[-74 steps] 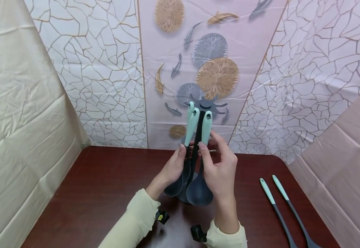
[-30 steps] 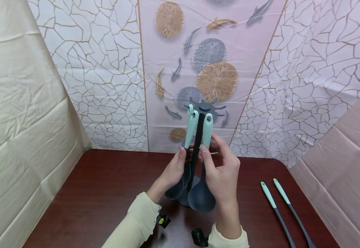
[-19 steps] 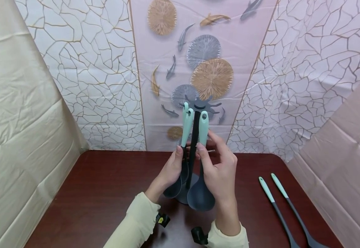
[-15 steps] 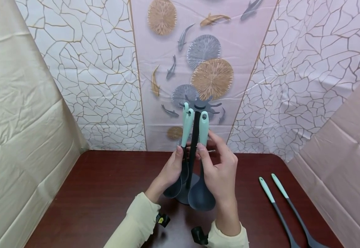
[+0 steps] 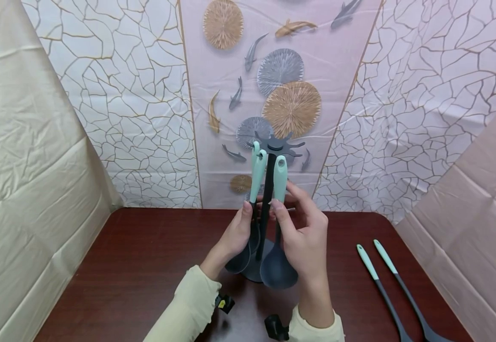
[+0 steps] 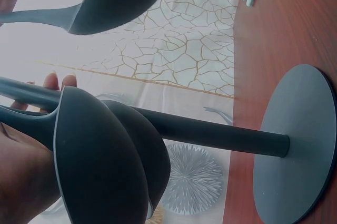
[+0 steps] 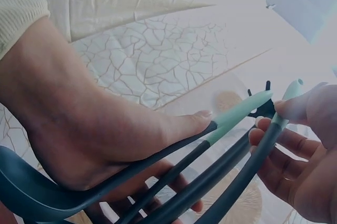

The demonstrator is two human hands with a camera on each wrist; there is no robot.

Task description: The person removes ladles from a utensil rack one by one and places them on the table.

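My right hand (image 5: 305, 232) pinches the big ladle (image 5: 279, 273) around the lower end of its mint handle, thumb on the near side and fingers behind. The ladle hangs bowl down, just to the right of the stand's dark pole (image 5: 267, 204); I can't tell whether its holed tip touches a hook. I judge it light and stiff, smooth enough to turn between my fingers and hardly fragile. The weight probably sits in the bowl, so the join of mint and dark seems a sound place to hold, leaving the holed end free.

My right forearm points away from me, almost straight, the palm turned left. My left forearm slants in from the near left, and my left hand (image 5: 232, 237) holds the small ladle (image 5: 239, 261) and the rear utensil (image 5: 255, 235) together, thumb in front and fingers curled behind. Whether those fingers also press the pole, I can't tell.

Above and beyond my hands spreads the hook crown (image 5: 278, 145); below, the round base (image 6: 295, 182) stands on the desk (image 5: 145, 261). Well apart at the right lie two more utensils (image 5: 383, 295), side by side, mint ends far, dark ends near. A patterned cloth (image 5: 141, 109) hangs behind the far edge.
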